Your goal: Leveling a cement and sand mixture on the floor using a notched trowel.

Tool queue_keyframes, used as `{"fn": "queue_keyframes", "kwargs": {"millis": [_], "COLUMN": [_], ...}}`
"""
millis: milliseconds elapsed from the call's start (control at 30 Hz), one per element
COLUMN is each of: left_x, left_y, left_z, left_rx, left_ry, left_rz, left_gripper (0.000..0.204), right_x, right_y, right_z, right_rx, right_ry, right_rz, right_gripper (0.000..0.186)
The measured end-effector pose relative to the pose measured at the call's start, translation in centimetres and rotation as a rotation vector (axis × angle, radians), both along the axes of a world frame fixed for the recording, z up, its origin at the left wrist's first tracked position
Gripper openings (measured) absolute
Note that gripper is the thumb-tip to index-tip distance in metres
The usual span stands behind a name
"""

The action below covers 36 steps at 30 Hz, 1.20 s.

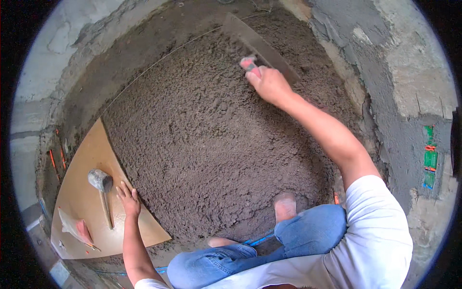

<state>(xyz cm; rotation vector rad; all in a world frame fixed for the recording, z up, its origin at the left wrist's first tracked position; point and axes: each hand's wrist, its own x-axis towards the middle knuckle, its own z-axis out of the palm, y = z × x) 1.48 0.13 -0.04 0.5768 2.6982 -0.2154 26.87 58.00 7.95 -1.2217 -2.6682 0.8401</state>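
Well apart from each other, the right hand (272, 88) is closed on the handle of a long-bladed trowel (263, 48) over the far part of the mortar (192, 130), and the left hand (128, 200) is laid open, fingers spread, on a tan tile (94, 149). Just left of it a mallet (100, 181) is rested on the tile, with a pale bag (76, 226) near the outer edge. Orange rods (53, 164) are seen beyond. Whether the mortar is touched by the trowel cannot be told. Coarse and grey-brown, the mortar is bordered by rough cement walls (380, 45); green boxes (430, 160) are set at the right. The right arm (332, 134) is stretched forward and inward, the left forearm (134, 245) held lower.
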Motion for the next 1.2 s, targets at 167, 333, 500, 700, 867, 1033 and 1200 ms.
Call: {"fn": "queue_keyframes", "kwargs": {"millis": [167,333,500,700,867,1033,1200], "left_x": [-0.2,-0.6,-0.4,-0.2,0.0,0.0,0.3], "left_y": [-0.4,-1.6,-1.7,0.4,-0.1,-1.1,0.0], "left_z": [0.2,-0.2,-0.4,-0.8,-0.7,-0.5,-0.1], "left_rx": [0.02,0.017,0.045,0.019,0.022,0.054,0.033], "left_ry": [0.006,0.013,0.028,0.038,0.016,0.002,-0.038], "left_rz": [-0.03,-0.036,-0.067,-0.095,0.014,0.107,0.133], "left_gripper": [0.063,0.063,0.062,0.064,0.064,0.063,0.062], "right_x": [-1.3,-2.9,-0.8,2.0,-2.3,-5.6,-6.5], "right_y": [-1.7,5.6,11.9,15.4,3.6,-5.0,-6.2], "right_z": [0.4,0.1,-1.0,-4.3,-3.1,-1.9,-0.4], "right_rx": [-0.226,-0.492,-0.48,0.336,0.19,0.087,0.014], "right_ry": [0.027,0.044,0.303,-0.06,-0.131,-0.078,-0.04], "right_rz": [0.348,-0.037,-0.211,-0.299,-0.164,0.07,0.216], "right_gripper": [0.055,0.067,0.066,0.055,0.043,0.039,0.042]}}
